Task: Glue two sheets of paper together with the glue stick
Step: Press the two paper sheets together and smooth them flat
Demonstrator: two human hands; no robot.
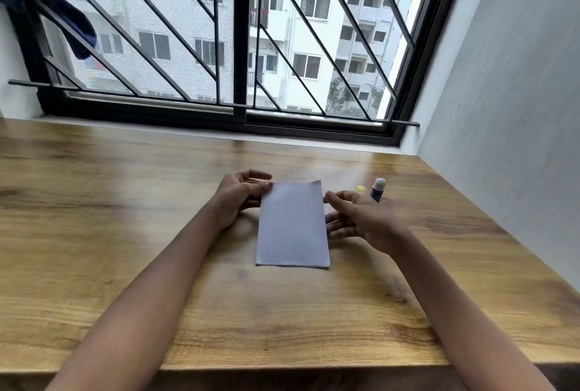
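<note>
While the left hand [241, 194] pinches the upper left corner of the stacked paper sheets [293, 224] lying mid-frame on the bench [125, 233], the right hand [361, 218] hovers beside their right edge, fingers spread, holding nothing. Squaring all edges before pressing flat seems wise. Further right, the glue stick [378, 190] stands uncapped, white glue showing, with its yellow cap [361, 188] beside it.

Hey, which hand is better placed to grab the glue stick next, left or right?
Right. The right hand is open and empty just beside the glue stick, which stands to the right of the paper. The left hand is across the paper, holding its far left corner.
</note>
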